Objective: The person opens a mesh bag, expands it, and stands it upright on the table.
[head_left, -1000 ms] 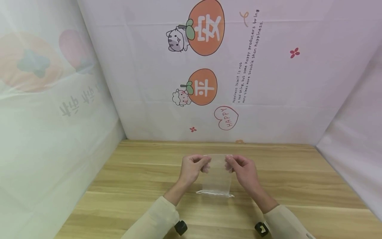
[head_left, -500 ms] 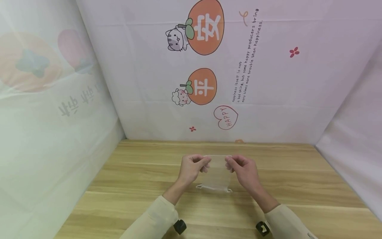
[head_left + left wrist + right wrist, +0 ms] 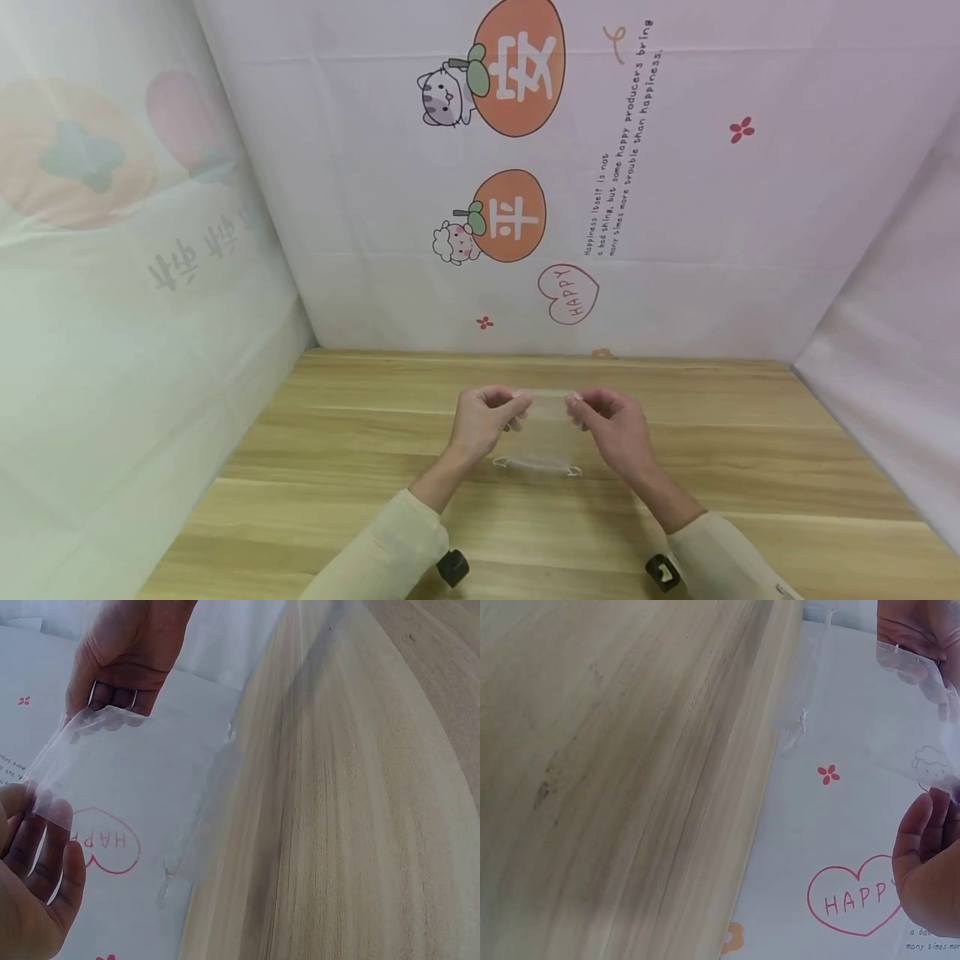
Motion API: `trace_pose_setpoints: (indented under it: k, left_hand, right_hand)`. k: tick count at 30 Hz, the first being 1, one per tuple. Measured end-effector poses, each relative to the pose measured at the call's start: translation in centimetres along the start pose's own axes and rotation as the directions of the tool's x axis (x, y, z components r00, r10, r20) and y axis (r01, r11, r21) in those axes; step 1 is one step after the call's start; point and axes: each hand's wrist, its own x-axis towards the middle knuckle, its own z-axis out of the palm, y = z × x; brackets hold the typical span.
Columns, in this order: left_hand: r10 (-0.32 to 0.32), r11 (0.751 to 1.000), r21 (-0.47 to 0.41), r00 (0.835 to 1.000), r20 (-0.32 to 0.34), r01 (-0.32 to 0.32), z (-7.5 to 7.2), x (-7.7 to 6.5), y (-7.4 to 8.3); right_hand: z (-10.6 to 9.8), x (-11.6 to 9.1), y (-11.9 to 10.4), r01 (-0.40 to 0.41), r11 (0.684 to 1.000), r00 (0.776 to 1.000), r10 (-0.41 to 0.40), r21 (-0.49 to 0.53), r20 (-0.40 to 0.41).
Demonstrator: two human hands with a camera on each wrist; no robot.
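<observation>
A sheer, see-through drawstring bag [image 3: 546, 440] hangs between both hands over the table. My left hand [image 3: 480, 421] pinches its upper left corner between thumb and fingers. At the upper right corner, my right hand [image 3: 618, 429] pinches it the same way, and the top edge runs taut between them. White cord shows along the lower edge, with a small loop sticking out at each end. In the left wrist view the bag [image 3: 150, 765] is thin enough for the printed heart to show through. The right wrist view has the crinkled cord end [image 3: 796, 733] dangling free.
A wood-grain table [image 3: 360, 467] lies beneath the hands. Behind it stands a white printed cloth wall [image 3: 375, 208], with more cloth at the left [image 3: 150, 333] and right [image 3: 892, 333]. A black wrist device [image 3: 453, 568] sits by each cream sleeve.
The bag's lower corded edge has swung up and away from me, so the bag looks shorter in the head view. Both hands keep their pinch and have hardly moved.
</observation>
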Motion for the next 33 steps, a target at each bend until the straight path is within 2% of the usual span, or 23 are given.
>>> trace_pose_setpoints:
  k: [12,16,20,25,33]
  left_hand:
    - [-0.013,1.0,0.015,1.0,0.0,0.013,0.35,0.05,0.29]
    - [0.008,0.999,0.036,1.0,0.022,-0.008,0.28,0.06,0.16]
    - [0.042,0.996,0.077,0.996,0.081,-0.048,0.06,-0.03,0.06]
    - [0.047,0.987,0.144,0.985,0.164,-0.072,-0.11,-0.15,0.15]
    - [0.04,0.961,0.265,0.985,0.169,-0.085,0.1,0.0,0.54]
  right_hand:
    - [-0.24,0.03,-0.09,-0.001,1.0,1.0,0.001,-0.031,0.005]
    - [-0.18,0.05,-0.23,0.01,1.0,1.0,-0.01,-0.027,0.006]
    - [0.0,0.01,-0.42,0.015,1.0,1.0,-0.015,-0.011,0.005]
    - [0.16,-0.02,-0.36,0.027,1.0,1.0,-0.027,0.006,0.014]
    - [0.4,-0.01,-0.26,0.02,1.0,0.999,-0.021,0.016,0.036]
